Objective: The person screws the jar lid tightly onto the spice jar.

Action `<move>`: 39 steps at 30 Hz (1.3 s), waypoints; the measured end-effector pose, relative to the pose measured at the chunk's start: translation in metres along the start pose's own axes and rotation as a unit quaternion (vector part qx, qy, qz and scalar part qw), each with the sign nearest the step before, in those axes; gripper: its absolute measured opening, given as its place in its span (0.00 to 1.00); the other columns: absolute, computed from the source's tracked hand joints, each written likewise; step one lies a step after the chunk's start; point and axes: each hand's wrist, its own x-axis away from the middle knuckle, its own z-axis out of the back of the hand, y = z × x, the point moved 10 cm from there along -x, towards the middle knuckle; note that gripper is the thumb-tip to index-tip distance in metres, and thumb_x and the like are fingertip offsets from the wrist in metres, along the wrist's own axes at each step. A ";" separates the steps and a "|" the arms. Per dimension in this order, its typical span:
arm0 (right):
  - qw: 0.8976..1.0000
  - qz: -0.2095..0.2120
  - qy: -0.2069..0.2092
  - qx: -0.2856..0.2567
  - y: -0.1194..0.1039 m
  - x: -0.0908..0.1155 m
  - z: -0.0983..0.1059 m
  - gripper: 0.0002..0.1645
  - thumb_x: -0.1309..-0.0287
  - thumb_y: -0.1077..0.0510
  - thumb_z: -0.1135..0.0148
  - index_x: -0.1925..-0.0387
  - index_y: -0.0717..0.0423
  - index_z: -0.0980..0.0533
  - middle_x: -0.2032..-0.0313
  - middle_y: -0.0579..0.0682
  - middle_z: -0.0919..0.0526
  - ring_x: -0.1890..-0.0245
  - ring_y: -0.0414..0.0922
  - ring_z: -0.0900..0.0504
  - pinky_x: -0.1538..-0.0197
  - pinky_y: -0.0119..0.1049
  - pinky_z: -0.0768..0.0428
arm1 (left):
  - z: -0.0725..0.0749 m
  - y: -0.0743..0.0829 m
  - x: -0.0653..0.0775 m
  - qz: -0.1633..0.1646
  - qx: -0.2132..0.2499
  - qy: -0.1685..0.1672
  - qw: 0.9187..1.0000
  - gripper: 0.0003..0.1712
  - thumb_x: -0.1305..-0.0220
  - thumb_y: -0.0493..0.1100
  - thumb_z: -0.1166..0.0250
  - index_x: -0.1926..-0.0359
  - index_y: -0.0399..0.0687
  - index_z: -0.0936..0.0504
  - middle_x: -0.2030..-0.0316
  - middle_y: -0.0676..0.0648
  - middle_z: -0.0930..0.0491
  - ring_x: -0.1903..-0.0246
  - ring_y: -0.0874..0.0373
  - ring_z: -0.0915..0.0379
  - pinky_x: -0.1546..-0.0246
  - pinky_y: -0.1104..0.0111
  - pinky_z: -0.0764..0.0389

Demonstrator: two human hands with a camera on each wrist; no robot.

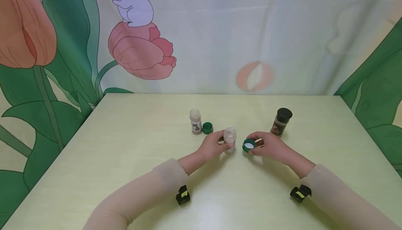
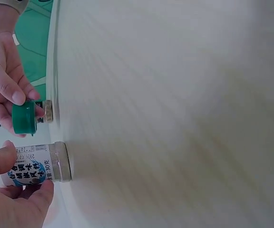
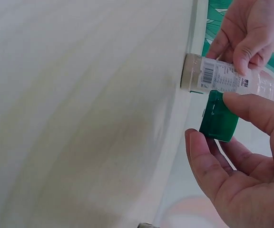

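— While the left hand (image 1: 213,145) grips the open spice bottle (image 1: 230,138) mid-table, what's the right hand (image 1: 270,147) doing?
— Pinching the green cap (image 1: 248,146) just right of it. Capping or uncapping, I'd judge; a next move needs alignment over the neck.
— Contents?
— Can't tell.

a pale yellow-green table (image 1: 125,160) with a faint wood grain carries everything. on it stand three small spice jars: an uncapped jar with a printed label (image 1: 195,121) near the middle, a second uncapped clear jar (image 1: 230,139) just in front of it to the right, and a dark jar with a black cap (image 1: 280,122) further right. a loose green cap (image 1: 207,128) lies beside the labelled jar.
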 end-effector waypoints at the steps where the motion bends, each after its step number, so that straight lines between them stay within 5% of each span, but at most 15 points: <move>1: 1.000 0.001 0.000 -0.004 -0.001 0.001 0.001 0.28 0.40 0.61 0.30 0.41 0.68 0.25 0.45 0.67 0.17 0.46 0.60 0.14 0.49 0.45 0.14 | 0.001 0.001 0.001 -0.002 0.000 0.000 1.000 0.30 0.30 0.37 0.35 0.30 0.33 0.29 0.34 0.35 0.23 0.32 0.38 0.27 0.30 0.51 0.25; 13: 1.000 0.020 0.001 0.005 0.000 0.008 0.005 0.28 0.41 0.62 0.28 0.41 0.69 0.24 0.48 0.65 0.15 0.48 0.58 0.14 0.51 0.43 0.14 | 0.002 -0.001 0.013 0.000 -0.006 -0.007 1.000 0.29 0.31 0.36 0.33 0.32 0.33 0.27 0.37 0.35 0.20 0.34 0.39 0.24 0.32 0.53 0.23; 39: 0.998 0.065 0.002 -0.022 -0.035 0.028 0.002 0.28 0.39 0.63 0.29 0.40 0.70 0.26 0.47 0.64 0.17 0.48 0.56 0.15 0.45 0.45 0.13 | -0.007 -0.012 0.027 0.029 -0.007 -0.046 0.999 0.30 0.32 0.40 0.31 0.32 0.38 0.25 0.34 0.38 0.22 0.32 0.40 0.27 0.29 0.51 0.27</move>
